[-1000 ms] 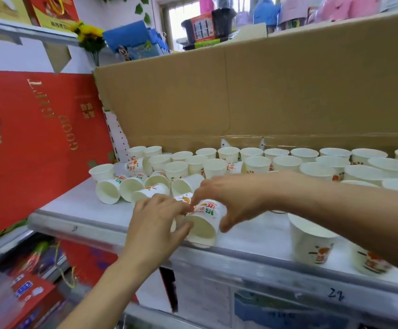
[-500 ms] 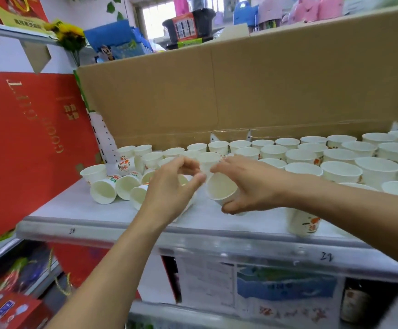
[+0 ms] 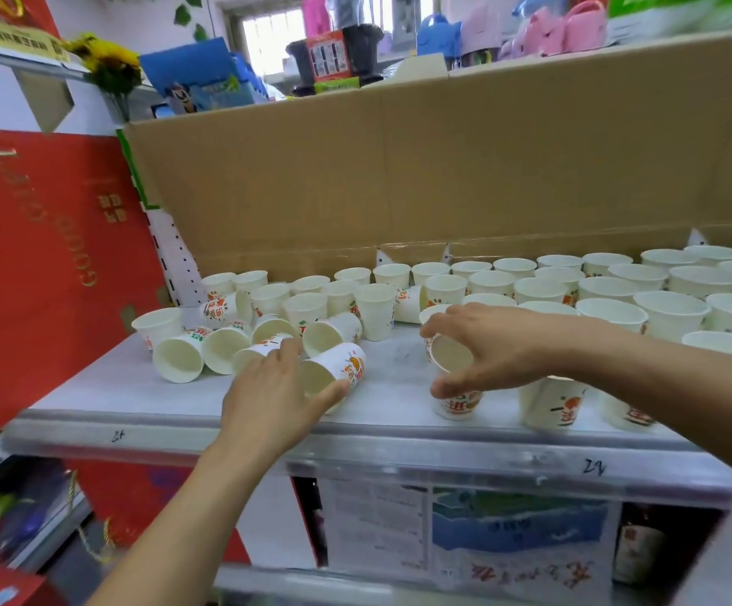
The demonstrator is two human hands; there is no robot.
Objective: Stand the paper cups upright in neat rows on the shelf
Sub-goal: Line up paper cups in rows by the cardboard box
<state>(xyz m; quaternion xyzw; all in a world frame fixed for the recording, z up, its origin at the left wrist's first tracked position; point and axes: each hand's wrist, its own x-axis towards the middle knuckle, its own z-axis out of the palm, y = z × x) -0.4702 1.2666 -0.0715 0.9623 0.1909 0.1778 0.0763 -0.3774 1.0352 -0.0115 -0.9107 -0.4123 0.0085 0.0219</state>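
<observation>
Two bare forearms reach in from the bottom of the frame to a pale shelf (image 3: pixel 93 400) at mid-height. Its front edge carries handwritten marks, unclear, perhaps "24", at lower left and lower right.

The left hand (image 3: pixel 277 395), centre, is loosely spread, thumb and fingers curled around a tipped cup (image 3: pixel 333 371) lying on its side, empty, mouth toward the camera, with orange print on its wall.

The right hand (image 3: pixel 486 347), just right of centre, pinches the rim of a held cup (image 3: pixel 451 358), tilted and empty. It sits over another printed cup (image 3: pixel 460 404) that stands on the shelf.

To the left, a cluster of fallen cups (image 3: pixel 207 352) lies with open mouths showing white insides. Behind and to the right, upright cups (image 3: pixel 609 295) stand in rows, all empty.

A brown cardboard wall (image 3: pixel 443 168) rises at the back. On the left, a red box (image 3: pixel 27 255) bears gold lettering that seems to read "GOOD GIFT".
</observation>
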